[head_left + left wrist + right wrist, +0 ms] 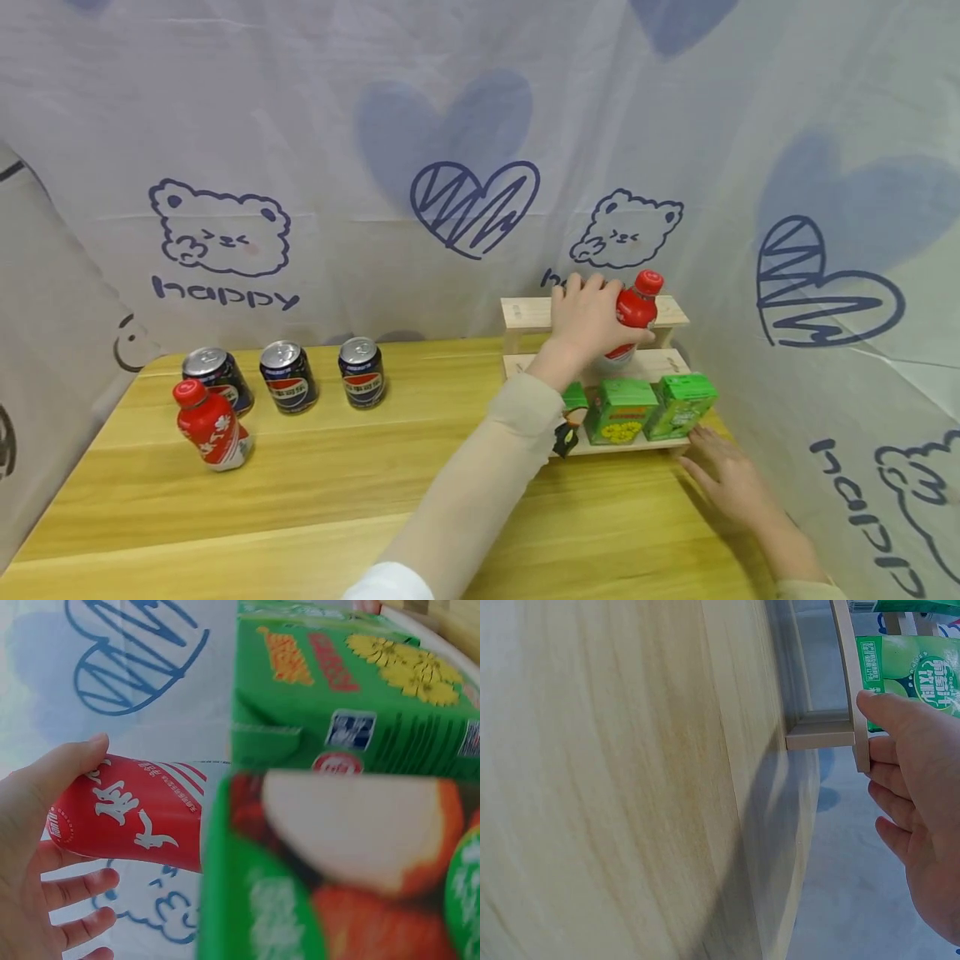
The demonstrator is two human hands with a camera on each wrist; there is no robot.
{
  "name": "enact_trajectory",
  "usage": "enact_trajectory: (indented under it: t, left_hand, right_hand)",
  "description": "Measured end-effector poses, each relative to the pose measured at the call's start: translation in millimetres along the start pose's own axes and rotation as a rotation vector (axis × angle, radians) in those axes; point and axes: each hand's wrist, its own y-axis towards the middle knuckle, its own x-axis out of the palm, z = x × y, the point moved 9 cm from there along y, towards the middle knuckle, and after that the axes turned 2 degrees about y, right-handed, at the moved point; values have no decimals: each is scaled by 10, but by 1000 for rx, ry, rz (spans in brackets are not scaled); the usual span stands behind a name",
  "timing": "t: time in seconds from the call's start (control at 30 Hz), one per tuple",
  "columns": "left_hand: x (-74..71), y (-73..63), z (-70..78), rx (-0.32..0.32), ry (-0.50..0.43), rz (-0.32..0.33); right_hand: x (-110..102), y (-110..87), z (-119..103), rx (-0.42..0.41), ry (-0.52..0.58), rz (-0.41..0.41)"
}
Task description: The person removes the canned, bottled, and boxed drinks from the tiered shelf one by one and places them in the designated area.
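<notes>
My left hand (585, 323) grips a red-capped bottle with a red label (636, 310) at the right of the small wooden shelf (522, 313). In the left wrist view the thumb and index finger are on either side of the bottle (131, 810), the other fingers spread apart from it. The bottle's base is over the middle tier; whether it touches is unclear. My right hand (731, 479) holds the shelf's front right corner, its thumb at the board's edge (861, 754). Green juice boxes (622, 412) stand on the lowest tier, the left one partly covered by my left arm.
Three dark soda cans (362, 375) stand in a row at the back left of the wooden table (315, 500). Before the leftmost can is another red-capped bottle (212, 427). A printed cloth (337, 167) hangs behind the table and along its right side.
</notes>
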Motion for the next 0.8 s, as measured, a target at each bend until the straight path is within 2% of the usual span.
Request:
enact_trajectory:
  t: [0.27,0.57,0.8]
  left_hand:
    - [-221,-96,-176,-12,-30,54]
    - [-415,-265,-371,-6,-53,110]
    - [-586,-439,-574,6,-61,188]
  right_hand:
    - [5,9,10,12,2,-15]
    - [18,5,18,27,5,-28]
    - [11,5,0,12,12,-20]
